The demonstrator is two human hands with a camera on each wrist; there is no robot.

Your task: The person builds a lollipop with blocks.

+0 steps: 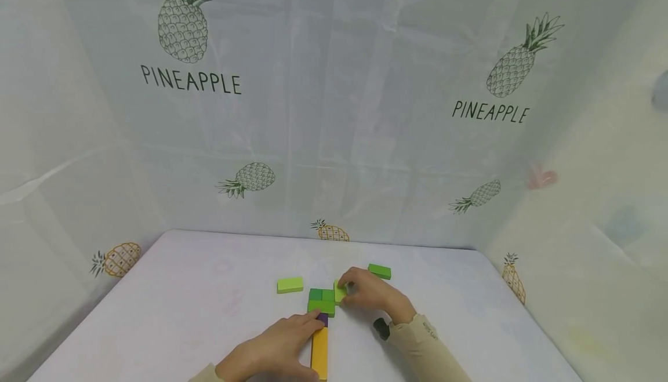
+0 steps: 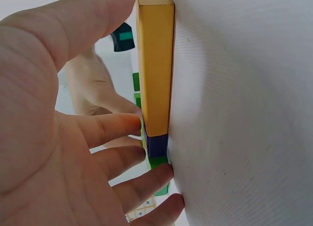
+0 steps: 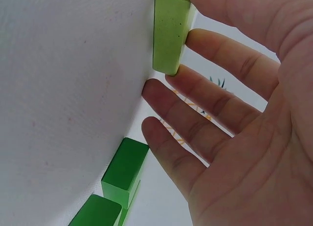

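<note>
My right hand (image 1: 371, 290) pinches a light green block (image 1: 340, 293) between thumb and fingertips, just right of a cluster of green blocks. In the right wrist view, the same light green block (image 3: 170, 34) lies against the white surface. My left hand (image 1: 282, 341) rests beside a long yellow block (image 1: 319, 354), its fingers fairly straight and touching the row. A short purple block (image 1: 323, 320) sits between the yellow block and a wider green block (image 1: 320, 307). Two small darker green blocks (image 1: 315, 294) lie behind that one. The left wrist view shows the yellow block (image 2: 156, 69) end to end with the purple block (image 2: 157, 146).
Another light green block (image 1: 290, 285) lies behind and left of the cluster. A green block (image 1: 380, 271) lies beyond my right hand. Two green blocks (image 3: 125, 165) show low in the right wrist view. A pineapple-print cloth (image 1: 334, 109) hangs behind the white tabletop (image 1: 209, 289).
</note>
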